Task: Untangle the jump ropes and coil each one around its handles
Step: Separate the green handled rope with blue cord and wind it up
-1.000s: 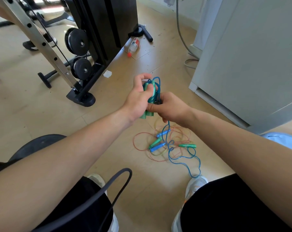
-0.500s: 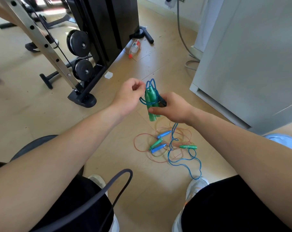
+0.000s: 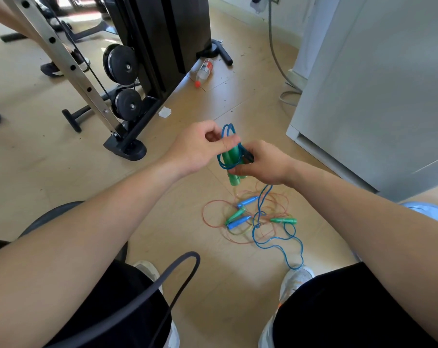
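Over the wooden floor [image 3: 212,292], between the seated person's knees, the wrapping step is under way on 1 rope. The right hand [image 3: 265,164] grips 2 green handles [image 3: 231,162] held side by side, fingers curled round their lower half. The left hand [image 3: 197,146] pinches a loop of the blue rope [image 3: 228,129] at the handles' top end. A few turns of that cord lie round the pair, and a slack tail drops from under the right hand to the floor, passes through the tangle [image 3: 248,222] and runs out toward a white shoe [image 3: 297,277]. I'd judge this rope only partly coiled. The next move calls for laying the pinched loop snug over the handles, then drawing up more tail, which seems kinked or knotted among the other cords and may snag. The cord looks thin, glossy, translucent and springy enough to hold open loops; the handles are smooth, tapered plastic. Down in the tangle lie 2 blue handles [image 3: 246,201] and 2 more green ones, amid fine red and yellowish cords.
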Available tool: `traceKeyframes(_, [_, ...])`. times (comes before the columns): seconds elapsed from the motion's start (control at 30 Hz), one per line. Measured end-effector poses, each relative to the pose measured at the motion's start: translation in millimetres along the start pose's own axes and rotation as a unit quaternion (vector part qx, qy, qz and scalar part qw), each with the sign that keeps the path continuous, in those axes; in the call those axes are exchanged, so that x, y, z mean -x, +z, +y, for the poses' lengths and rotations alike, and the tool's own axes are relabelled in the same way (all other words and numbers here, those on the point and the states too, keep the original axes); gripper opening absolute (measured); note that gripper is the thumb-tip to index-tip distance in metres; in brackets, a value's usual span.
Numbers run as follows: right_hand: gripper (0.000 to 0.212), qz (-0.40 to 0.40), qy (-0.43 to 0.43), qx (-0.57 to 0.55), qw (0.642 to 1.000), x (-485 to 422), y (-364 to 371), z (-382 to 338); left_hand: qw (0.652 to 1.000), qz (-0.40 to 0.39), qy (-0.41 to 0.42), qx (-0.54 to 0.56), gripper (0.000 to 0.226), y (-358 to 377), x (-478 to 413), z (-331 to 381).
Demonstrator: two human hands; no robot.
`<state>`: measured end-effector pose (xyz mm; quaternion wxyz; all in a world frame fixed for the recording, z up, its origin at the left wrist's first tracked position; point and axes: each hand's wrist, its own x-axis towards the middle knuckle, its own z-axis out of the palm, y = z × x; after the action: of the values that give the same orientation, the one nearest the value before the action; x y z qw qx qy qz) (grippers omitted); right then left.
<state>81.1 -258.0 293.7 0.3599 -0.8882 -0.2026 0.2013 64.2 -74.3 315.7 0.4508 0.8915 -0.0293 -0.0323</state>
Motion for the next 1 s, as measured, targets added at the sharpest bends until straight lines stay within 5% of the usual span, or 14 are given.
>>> traceKeyframes(0.17, [0.028,-0.017,0.005,0.013,1.0,-0.2,-0.3,-2.1,1.0,0.014,0.012,0.001,0.024,2.8,-1.1,-3.9])
traceKeyframes(0.43, [0.025,-0.061,0.021,0.042,0.997,0.5,-0.1,0.0,0.994,-0.098,-0.042,0.025,0.019,2.8,-2.3,-3.7])
traceKeyframes(0.93, [0.015,-0.069,0.073,0.033,0.994,-2.3,-0.4,4.6,0.996,-0.058,-0.058,0.047,0.006,2.3,-0.9,-6.6])
traceKeyframes(1.0, [0.038,-0.061,0.082,0.031,0.994,-1.8,-5.0,5.4,0.996,-0.049,-0.063,0.032,0.007,2.1,-1.7,-8.2])
